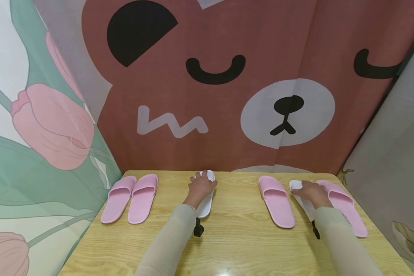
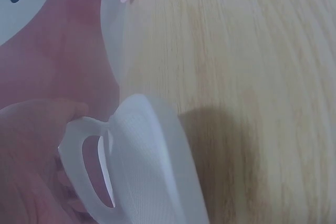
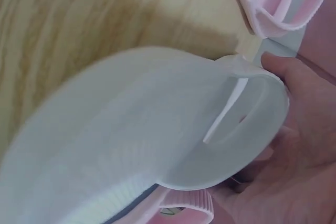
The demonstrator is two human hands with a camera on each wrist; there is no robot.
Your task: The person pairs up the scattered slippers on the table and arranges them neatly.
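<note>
My left hand (image 1: pixel 201 188) grips a white slipper (image 1: pixel 205 209) by its strap near the table's back edge. In the left wrist view the thumb lies at the rim of the strap (image 2: pixel 73 150), and the sole tilts on its side against the wood. Further right, my right hand (image 1: pixel 314 193) holds another white slipper (image 1: pixel 304 204) over its strap, between two pink slippers. The right wrist view shows this white slipper (image 3: pixel 131 108) tilted, with thumb and fingers around the strap end. My palm and sleeve cover part of each white slipper in the head view.
Two pink slippers (image 1: pixel 143 205) stand side by side at the left of the wooden table (image 1: pixel 241 245). One pink slipper (image 1: pixel 278 207) lies left of my right hand, another pink slipper (image 1: pixel 348 211) right of it. A bear-print curtain (image 1: pixel 207 149) hangs behind the table.
</note>
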